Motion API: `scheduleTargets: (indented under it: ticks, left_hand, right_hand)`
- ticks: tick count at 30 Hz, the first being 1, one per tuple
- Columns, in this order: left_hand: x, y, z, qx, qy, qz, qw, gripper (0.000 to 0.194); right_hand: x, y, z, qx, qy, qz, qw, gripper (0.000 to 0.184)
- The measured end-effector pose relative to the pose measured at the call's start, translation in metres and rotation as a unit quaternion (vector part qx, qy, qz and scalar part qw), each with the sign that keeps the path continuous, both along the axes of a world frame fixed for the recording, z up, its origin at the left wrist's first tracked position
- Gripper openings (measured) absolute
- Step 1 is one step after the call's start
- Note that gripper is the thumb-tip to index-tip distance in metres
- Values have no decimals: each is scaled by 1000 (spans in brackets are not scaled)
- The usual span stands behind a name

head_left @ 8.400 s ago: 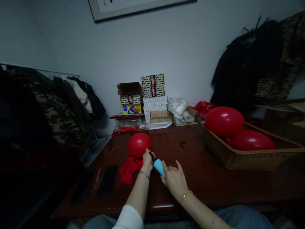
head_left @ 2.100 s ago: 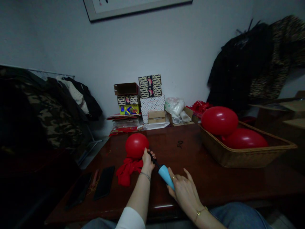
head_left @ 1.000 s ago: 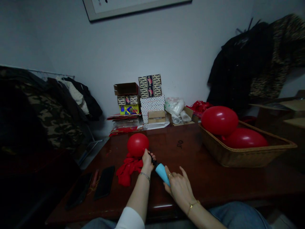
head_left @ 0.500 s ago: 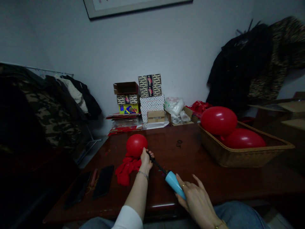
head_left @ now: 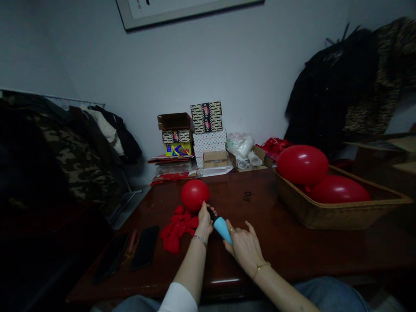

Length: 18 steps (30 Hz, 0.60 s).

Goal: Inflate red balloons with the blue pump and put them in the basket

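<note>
My left hand [head_left: 205, 218] is closed where the neck of a partly inflated red balloon [head_left: 194, 194] meets the black nozzle end of a hand pump. The fingers partly hide that joint. My right hand [head_left: 243, 245] grips the light blue body of the balloon pump [head_left: 222, 229], thumb on one side and some fingers stretched past it. The pump slants down to the right, its blue part close to my left hand. Just left of my left wrist lies a pile of limp red balloons [head_left: 175, 231] on the brown table [head_left: 260, 260].
Two inflated red balloons [head_left: 302, 164] sit in a wicker basket [head_left: 341, 216] at the right. Scissors [head_left: 247, 196] lie mid-table. A dark phone [head_left: 144, 247] and another dark flat object [head_left: 111, 258] are at the left. Stacked boxes [head_left: 209, 145] and a plastic bag [head_left: 239, 145] stand at the back.
My right hand has pushed the blue pump body up and left toward my left hand, so the black shaft between them no longer shows. The view has shifted slightly.
</note>
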<state>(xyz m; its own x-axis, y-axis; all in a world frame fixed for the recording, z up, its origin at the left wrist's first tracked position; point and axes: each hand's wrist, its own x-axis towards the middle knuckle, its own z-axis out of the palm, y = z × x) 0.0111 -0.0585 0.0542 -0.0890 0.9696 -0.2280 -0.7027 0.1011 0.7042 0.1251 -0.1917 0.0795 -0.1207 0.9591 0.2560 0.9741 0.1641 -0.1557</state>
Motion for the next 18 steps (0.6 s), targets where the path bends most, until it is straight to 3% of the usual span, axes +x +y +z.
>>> scheduleTargets:
  ticks: [8, 14, 18]
  left_hand:
    - [-2, 11, 0, -4, 14, 44, 999, 27]
    - [-10, 14, 3, 12, -11, 24, 1000, 24]
    - [-8, 9, 4, 11, -46, -2, 999, 25]
  right_hand:
    - [10, -20, -6, 24, 12, 6, 1000, 51]
    - [35, -49, -19, 55, 27, 24, 998, 50]
    - [42, -54, -23, 46, 31, 15, 998, 49]
